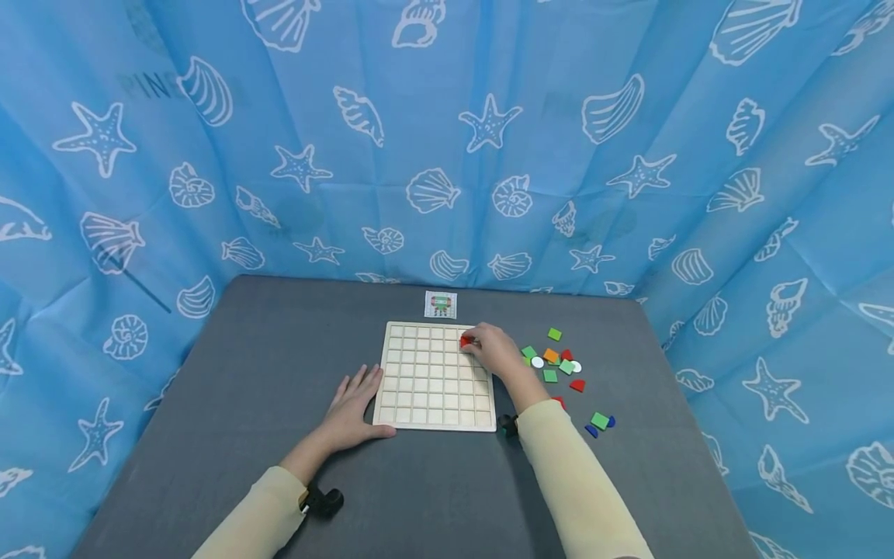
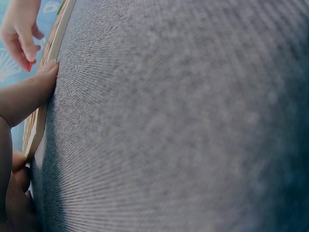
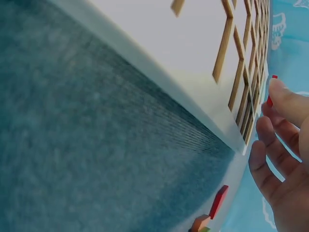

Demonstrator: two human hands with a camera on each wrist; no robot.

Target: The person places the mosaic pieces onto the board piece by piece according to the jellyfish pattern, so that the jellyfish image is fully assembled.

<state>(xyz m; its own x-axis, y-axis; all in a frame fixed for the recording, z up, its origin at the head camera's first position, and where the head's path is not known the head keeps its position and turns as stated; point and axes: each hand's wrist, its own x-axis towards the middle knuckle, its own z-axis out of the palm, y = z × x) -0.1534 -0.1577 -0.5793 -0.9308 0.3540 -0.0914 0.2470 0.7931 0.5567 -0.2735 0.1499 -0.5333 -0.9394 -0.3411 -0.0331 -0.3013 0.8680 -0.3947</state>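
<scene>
A square wooden grid board (image 1: 434, 396) lies on the grey table, its cells outlined by raised ridges. Between thumb and finger, my right hand (image 1: 494, 348) pinches a small red piece (image 1: 465, 341) over the board's far right part. The same red piece (image 3: 270, 100) shows in the right wrist view, above the grid; its full shape is hidden by the fingers. My left hand (image 1: 352, 411) rests at the board's left side with fingers spread, the thumb at the near left corner. In the left wrist view its thumb (image 2: 41, 84) touches the board's edge.
Right of the board lie scattered flat pieces: green (image 1: 550, 376), orange (image 1: 551, 355), red (image 1: 577, 385), white (image 1: 537, 362) and blue (image 1: 591, 431). Behind the board is a small printed picture card (image 1: 441, 304). A blue shell-patterned curtain (image 1: 433, 190) hangs around the table (image 1: 300, 341).
</scene>
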